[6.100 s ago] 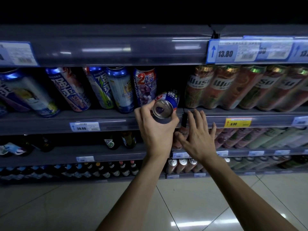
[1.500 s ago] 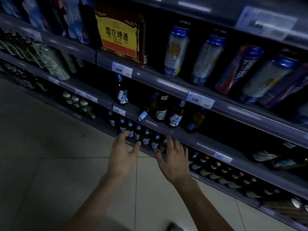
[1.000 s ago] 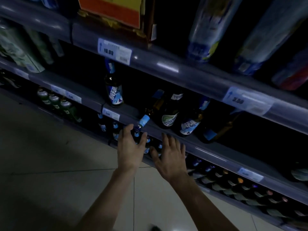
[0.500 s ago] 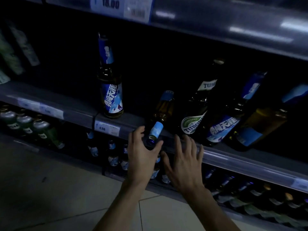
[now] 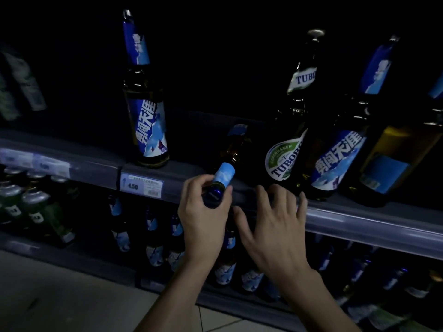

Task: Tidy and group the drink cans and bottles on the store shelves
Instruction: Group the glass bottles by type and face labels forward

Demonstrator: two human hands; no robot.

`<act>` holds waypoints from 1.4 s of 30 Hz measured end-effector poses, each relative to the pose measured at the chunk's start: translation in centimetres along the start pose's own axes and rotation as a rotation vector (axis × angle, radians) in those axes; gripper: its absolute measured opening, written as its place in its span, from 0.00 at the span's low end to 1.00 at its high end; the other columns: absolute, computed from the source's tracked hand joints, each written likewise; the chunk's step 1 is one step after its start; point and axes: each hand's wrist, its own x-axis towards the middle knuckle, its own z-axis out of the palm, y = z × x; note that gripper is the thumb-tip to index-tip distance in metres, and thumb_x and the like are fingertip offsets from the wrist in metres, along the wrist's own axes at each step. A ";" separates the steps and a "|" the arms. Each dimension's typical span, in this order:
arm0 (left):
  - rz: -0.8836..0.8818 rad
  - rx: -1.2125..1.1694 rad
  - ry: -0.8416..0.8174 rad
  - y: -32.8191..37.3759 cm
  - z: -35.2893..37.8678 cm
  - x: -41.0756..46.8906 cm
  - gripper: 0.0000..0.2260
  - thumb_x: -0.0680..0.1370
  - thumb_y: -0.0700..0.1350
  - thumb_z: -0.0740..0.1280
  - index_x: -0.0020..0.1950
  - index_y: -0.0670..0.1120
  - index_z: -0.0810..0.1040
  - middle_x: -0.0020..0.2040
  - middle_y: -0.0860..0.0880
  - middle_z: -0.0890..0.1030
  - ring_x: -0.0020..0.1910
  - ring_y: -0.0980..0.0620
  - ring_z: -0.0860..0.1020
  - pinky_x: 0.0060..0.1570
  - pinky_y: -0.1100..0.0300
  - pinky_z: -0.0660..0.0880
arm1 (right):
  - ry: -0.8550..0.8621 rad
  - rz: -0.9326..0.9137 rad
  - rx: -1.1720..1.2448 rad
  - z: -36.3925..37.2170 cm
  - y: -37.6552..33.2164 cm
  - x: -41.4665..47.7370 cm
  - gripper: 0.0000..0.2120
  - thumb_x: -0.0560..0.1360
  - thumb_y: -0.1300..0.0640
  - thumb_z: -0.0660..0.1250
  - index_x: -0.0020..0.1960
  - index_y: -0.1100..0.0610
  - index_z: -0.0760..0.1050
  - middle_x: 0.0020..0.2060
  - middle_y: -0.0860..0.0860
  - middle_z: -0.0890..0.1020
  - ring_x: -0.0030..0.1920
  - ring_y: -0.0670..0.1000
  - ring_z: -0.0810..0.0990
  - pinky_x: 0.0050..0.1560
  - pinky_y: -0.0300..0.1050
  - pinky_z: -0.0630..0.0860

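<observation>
A brown bottle with a light-blue neck label (image 5: pixel 230 161) lies on its side on the dark shelf (image 5: pixel 189 178), its cap pointing out over the edge. My left hand (image 5: pixel 203 214) grips its neck and cap. My right hand (image 5: pixel 273 226) hovers beside it with fingers spread, tips over the shelf's front rail, holding nothing. A blue-labelled bottle (image 5: pixel 146 121) stands upright to the left. A green-labelled Tuborg bottle (image 5: pixel 290 144) and another blue-labelled bottle (image 5: pixel 340 154) stand to the right.
A brown bottle with a blue square label (image 5: pixel 393 164) stands at the far right. A price tag reading 4.50 (image 5: pixel 141 185) is on the rail. Rows of small blue-labelled bottles (image 5: pixel 153 240) and green bottles (image 5: pixel 36 212) fill the lower shelf. Tiled floor lies below.
The view has closed in on the middle shelf. My left hand has reached the fallen bottle and closed round its neck; my right hand has risen to the shelf rail.
</observation>
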 end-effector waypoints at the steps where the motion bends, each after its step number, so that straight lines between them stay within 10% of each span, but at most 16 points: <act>1: 0.011 -0.001 0.008 -0.1 0.1 0.0 0.13 0.70 0.42 0.76 0.52 0.43 0.79 0.49 0.50 0.78 0.48 0.55 0.79 0.49 0.67 0.74 | 0.003 -0.001 0.001 0.0 0.0 0.0 0.29 0.76 0.37 0.55 0.64 0.58 0.74 0.57 0.58 0.75 0.61 0.60 0.74 0.71 0.66 0.60; 28: -0.152 -0.266 0.082 5.0 -2.7 5.0 0.12 0.70 0.43 0.76 0.51 0.53 0.79 0.50 0.49 0.80 0.47 0.56 0.80 0.46 0.68 0.75 | 0.000 -0.052 -0.050 0.1 0.2 -0.5 0.31 0.74 0.39 0.58 0.65 0.61 0.75 0.59 0.61 0.77 0.59 0.61 0.76 0.66 0.61 0.71; 42: -0.044 -0.228 0.061 9.2 -4.3 8.2 0.12 0.71 0.44 0.75 0.49 0.57 0.77 0.48 0.55 0.79 0.47 0.58 0.79 0.49 0.63 0.77 | -0.024 -0.066 -0.038 -0.5 0.4 -0.6 0.31 0.72 0.40 0.58 0.65 0.61 0.75 0.58 0.59 0.78 0.59 0.61 0.77 0.67 0.58 0.61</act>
